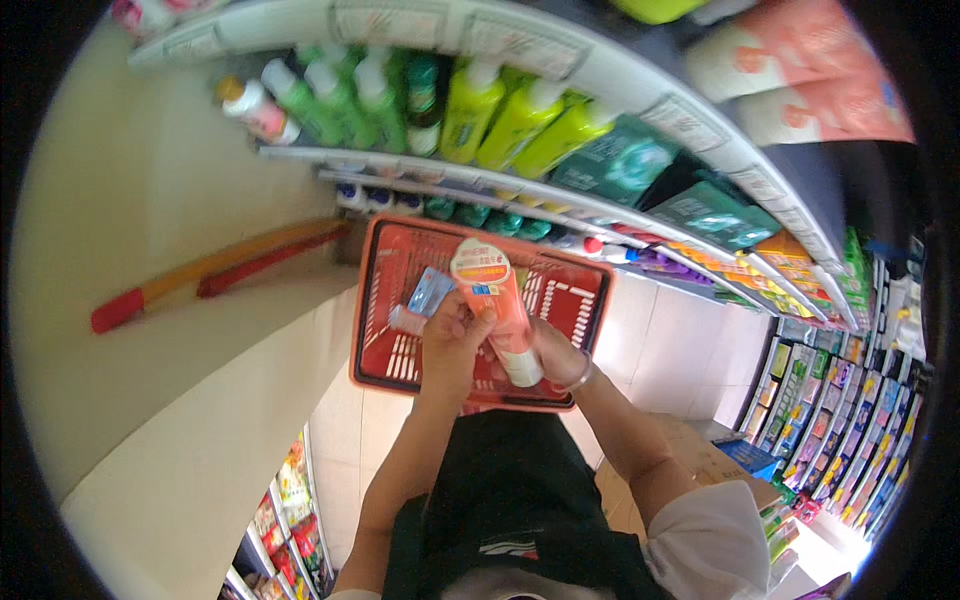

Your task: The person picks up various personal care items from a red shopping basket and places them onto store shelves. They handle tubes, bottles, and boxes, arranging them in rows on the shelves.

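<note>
A pink bottle with a white cap (501,319) is held between both hands above a red plastic shopping basket (367,330). Its capped end points down towards me, and a round label with writing hangs at the other end. My left hand (454,337) has its thumb on the bottle's front. Around the right side of the bottle rests my right hand (555,356), with a band at the wrist and the fingers partly hidden. Just left of my left hand, a light blue packet (430,291) lies over the basket; whether my fingers touch it is unclear.
Shelves ahead hold green pump bottles (330,105), yellow-green bottles (525,124) and dark green pouches (619,161). Left is a wall with a yellow and red pole (217,255). Cardboard boxes (697,457) stand at the right, near racks of small packaged goods (832,420).
</note>
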`<state>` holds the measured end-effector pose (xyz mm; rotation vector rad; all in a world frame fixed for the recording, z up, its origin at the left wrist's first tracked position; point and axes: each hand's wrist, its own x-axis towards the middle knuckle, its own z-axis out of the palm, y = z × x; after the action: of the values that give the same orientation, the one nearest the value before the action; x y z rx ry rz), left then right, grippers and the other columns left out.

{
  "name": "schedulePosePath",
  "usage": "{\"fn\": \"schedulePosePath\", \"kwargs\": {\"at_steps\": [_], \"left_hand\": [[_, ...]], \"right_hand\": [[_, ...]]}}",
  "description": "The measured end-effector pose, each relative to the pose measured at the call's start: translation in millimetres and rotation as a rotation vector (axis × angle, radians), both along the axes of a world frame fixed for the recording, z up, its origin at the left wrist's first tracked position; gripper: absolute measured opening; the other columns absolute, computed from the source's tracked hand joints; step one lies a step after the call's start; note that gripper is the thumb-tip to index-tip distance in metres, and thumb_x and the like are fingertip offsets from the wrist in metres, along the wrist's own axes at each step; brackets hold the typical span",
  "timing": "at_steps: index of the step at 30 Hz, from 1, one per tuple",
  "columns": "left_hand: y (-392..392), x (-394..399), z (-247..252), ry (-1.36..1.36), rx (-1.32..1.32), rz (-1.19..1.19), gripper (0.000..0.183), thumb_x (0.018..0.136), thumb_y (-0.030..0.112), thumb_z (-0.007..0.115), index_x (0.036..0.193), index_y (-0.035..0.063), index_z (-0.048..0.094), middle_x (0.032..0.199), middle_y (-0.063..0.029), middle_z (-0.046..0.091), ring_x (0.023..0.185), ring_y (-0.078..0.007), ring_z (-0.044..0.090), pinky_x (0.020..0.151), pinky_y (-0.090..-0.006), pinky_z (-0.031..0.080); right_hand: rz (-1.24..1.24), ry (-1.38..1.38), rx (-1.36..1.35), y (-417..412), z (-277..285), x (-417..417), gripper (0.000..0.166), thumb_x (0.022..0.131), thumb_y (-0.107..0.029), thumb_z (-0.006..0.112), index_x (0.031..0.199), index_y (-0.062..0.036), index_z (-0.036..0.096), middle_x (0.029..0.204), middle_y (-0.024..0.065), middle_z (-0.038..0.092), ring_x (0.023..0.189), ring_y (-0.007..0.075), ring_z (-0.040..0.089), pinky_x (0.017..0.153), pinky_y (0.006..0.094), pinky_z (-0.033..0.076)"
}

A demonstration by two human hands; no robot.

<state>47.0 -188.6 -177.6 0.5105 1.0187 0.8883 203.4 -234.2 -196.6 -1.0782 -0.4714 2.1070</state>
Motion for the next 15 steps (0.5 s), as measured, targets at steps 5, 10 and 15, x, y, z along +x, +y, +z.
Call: {"fn": "schedulePosePath", "kwargs": {"at_steps": [5,10,15], "left_hand": [[9.5,60.4,106.2,0.253,0.775,-0.221,0.027,0.080,-0.003,0.064,0.107,-0.0012,0.059,0.105,-0.0106,0.063,0.097,-0.0200,0.060,0.085,-0.0319,0.047],[4.8,110.5,164.2,0.237,1.228,-0.222,0.047,0.080,0.006,0.067,0.124,0.0006,0.054,0.132,-0.0218,0.049,0.119,-0.0344,0.050,0.100,-0.0418,0.038],[-0.3,134.8,153.7,0.250,1.014,-0.311,0.048,0.084,0.008,0.065,0.128,-0.0021,0.050,0.136,-0.0206,0.047,0.123,-0.0351,0.047,0.102,-0.0408,0.037]], "right_hand": [[0.016,-1.015,1.126,12.2,98.0,67.4,0.052,0.069,-0.017,0.080,0.115,-0.0029,0.060,0.106,0.0131,0.060,0.097,0.0283,0.059,0.085,0.0368,0.046],[-0.367,-1.343,1.191,17.4,190.4,127.2,0.044,0.068,-0.019,0.079,0.107,-0.0042,0.065,0.109,0.0123,0.057,0.099,0.0274,0.054,0.084,0.0375,0.046],[-0.704,-1.579,1.375,63.4,239.9,199.8,0.044,0.076,-0.011,0.072,0.117,-0.0009,0.058,0.116,0.0152,0.059,0.112,0.0305,0.052,0.093,0.0399,0.044]]}}
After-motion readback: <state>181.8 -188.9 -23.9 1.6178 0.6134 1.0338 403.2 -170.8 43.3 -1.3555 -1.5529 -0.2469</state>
